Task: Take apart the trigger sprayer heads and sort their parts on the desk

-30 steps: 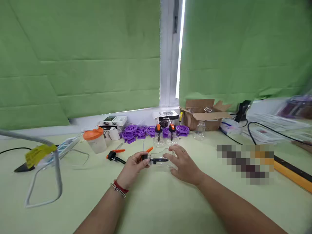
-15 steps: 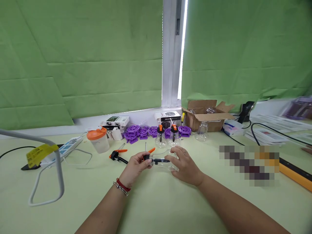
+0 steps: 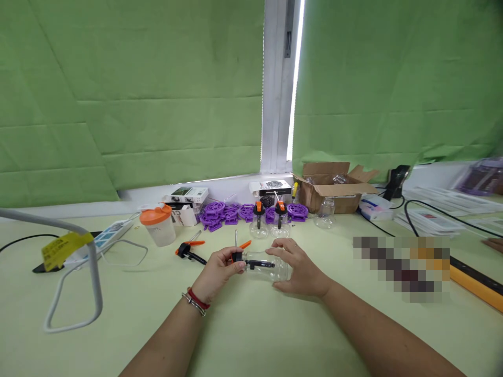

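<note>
My left hand (image 3: 222,269) pinches a black pump cap (image 3: 237,257) with an orange lever and a thin metal rod. The cap sits at the mouth of a clear bottle (image 3: 267,273) held sideways above the table, and its black tube (image 3: 261,264) reaches inside. Whether the cap is threaded on, I cannot tell. Wrapped around the bottle's base end is my right hand (image 3: 301,267), thumb below and fingers above. Left of my left hand, another black and orange pump cap (image 3: 188,252) lies on the table. Behind stand two capped bottles (image 3: 258,226) (image 3: 280,225).
Purple plastic wheels (image 3: 214,213) and small boxes (image 3: 188,196) line the wall. A cardboard box (image 3: 334,196) holds clear items, with an uncapped bottle (image 3: 325,217) before it. An orange-lidded cup (image 3: 162,230), power strip (image 3: 113,238) and grey tube frame (image 3: 96,283) are left. Another person's hand (image 3: 493,243) shows at right.
My right hand's fingers have shifted along the bottle towards its base, and the bottle has turned slightly, its base end tipping nearer to me. My left hand has hardly moved.
</note>
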`<state>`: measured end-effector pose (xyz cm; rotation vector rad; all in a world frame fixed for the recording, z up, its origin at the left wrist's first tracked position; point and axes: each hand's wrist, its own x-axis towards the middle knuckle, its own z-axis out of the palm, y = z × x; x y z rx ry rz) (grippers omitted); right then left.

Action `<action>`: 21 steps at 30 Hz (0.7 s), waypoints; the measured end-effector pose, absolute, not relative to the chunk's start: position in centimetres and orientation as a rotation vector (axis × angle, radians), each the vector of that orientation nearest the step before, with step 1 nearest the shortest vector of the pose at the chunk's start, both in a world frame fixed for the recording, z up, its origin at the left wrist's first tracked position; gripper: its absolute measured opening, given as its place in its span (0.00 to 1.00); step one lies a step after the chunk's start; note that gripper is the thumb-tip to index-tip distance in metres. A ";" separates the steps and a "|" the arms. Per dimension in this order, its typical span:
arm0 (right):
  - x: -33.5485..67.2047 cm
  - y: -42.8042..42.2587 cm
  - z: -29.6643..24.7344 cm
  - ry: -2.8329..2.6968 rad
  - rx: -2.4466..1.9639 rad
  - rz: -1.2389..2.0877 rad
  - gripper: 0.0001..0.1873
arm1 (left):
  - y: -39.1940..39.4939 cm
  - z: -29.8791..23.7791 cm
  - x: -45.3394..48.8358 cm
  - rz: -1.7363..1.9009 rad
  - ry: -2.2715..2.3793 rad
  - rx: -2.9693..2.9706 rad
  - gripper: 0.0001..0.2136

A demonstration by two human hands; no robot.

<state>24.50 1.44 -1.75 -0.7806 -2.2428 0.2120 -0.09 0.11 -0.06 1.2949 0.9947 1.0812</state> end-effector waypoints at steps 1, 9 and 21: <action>24.6 1.4 -1.8 -2.222 -0.804 0.292 0.38 | 0.1 -0.1 -0.1 1.080 0.998 1.291 0.18; 25.1 2.0 -2.9 -1.976 -1.040 0.825 0.41 | 0.2 -0.2 -0.1 1.074 0.995 1.280 0.19; 24.8 2.7 -3.9 -1.710 -0.982 1.198 0.38 | 0.0 -0.2 0.2 1.062 1.009 1.269 0.18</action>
